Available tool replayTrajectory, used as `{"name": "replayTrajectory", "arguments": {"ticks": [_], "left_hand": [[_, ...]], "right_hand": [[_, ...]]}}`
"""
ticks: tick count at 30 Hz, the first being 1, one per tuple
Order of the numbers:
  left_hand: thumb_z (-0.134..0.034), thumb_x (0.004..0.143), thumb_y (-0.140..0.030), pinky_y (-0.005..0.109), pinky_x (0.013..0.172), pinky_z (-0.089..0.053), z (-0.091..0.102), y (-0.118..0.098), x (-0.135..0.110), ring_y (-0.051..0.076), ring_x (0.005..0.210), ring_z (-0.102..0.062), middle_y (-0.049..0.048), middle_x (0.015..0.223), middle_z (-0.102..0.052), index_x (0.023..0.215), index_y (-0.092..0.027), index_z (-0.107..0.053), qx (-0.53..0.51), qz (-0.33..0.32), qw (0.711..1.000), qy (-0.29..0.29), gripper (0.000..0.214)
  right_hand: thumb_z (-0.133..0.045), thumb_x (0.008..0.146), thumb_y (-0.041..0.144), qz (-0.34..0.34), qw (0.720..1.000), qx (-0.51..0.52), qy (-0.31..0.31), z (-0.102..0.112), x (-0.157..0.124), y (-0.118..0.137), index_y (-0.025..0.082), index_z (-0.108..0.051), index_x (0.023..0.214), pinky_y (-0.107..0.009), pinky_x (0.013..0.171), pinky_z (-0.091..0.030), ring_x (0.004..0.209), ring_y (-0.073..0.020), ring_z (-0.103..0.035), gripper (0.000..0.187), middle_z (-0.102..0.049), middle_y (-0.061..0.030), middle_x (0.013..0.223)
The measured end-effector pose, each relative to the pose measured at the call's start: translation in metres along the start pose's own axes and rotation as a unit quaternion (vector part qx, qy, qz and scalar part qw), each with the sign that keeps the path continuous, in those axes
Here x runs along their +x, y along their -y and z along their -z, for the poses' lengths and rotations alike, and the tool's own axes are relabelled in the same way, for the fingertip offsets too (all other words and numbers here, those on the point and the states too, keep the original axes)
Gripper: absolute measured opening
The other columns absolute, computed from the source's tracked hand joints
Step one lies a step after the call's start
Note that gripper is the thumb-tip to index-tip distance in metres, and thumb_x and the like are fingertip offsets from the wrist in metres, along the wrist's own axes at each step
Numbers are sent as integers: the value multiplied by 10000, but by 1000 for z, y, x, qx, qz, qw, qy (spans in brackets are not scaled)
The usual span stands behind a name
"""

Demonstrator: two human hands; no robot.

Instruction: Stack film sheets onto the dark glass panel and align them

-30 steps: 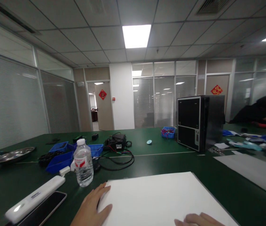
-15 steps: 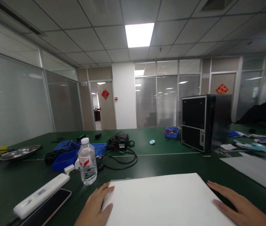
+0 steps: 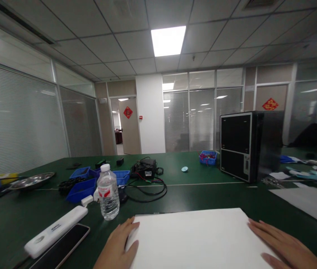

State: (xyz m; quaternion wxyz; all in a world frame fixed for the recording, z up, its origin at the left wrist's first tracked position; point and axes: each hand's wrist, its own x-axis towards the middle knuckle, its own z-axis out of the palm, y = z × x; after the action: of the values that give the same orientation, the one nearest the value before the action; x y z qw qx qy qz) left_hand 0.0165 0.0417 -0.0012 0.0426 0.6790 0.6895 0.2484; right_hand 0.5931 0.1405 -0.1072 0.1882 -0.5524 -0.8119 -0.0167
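A large white sheet (image 3: 197,235) lies flat on the dark green table (image 3: 203,196) right in front of me. My left hand (image 3: 119,244) rests open on the sheet's left edge, fingers stretched forward. My right hand (image 3: 284,246) lies open and flat on the sheet's right edge, fingers pointing up and left. Neither hand holds anything.
A clear water bottle (image 3: 108,192) stands just left of the sheet, with a white device (image 3: 56,231) and a black phone (image 3: 60,248) nearer me. Blue bins (image 3: 81,188), a black box with cables (image 3: 145,170), a metal dish (image 3: 31,182) and a black computer case (image 3: 245,145) sit farther back. Another white sheet (image 3: 307,203) lies right.
My right hand has moved from the sheet's near edge out to its right edge and now lies flat there. The view has shifted slightly left; my left hand stays put.
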Motion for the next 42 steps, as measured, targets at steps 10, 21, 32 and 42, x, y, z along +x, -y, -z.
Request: {"name": "replayTrajectory", "arguments": {"ticks": [10,21,32,42], "left_hand": [[-564,817,-352,478,1186,-367,-5,5,4,296,1370,-545,69,1473,-595,1249,-242,-719,-33,9,999,-11,472],[-586,784,-329,513,1201,-324,-15,12,9,308,1391,-518,62,1483,-587,1251,-245,-714,-65,21,998,-12,492],[-608,780,-344,500,1153,-406,-18,15,12,309,1329,-585,41,1429,-641,1239,-263,-719,-51,-11,998,-29,479],[-589,795,-333,510,1189,-352,-13,8,11,297,1415,-489,31,1543,-521,1278,-281,-697,-24,13,999,21,497]], "right_hand": [[-578,855,685,-23,998,48,17,26,-1,18,490,-398,1466,-585,1209,-287,1451,-355,-351,667,-363,83,1585],[-409,931,706,-36,994,35,97,60,9,53,492,-278,1506,-617,1212,-209,1508,-313,-172,627,-223,101,1607],[-441,901,724,-34,997,13,67,78,4,63,449,-460,1457,-580,1214,-264,1472,-317,-329,621,-397,60,1572],[-467,922,680,-30,998,40,47,67,3,46,436,-461,1462,-594,1216,-242,1492,-307,-281,593,-379,52,1583]]}}
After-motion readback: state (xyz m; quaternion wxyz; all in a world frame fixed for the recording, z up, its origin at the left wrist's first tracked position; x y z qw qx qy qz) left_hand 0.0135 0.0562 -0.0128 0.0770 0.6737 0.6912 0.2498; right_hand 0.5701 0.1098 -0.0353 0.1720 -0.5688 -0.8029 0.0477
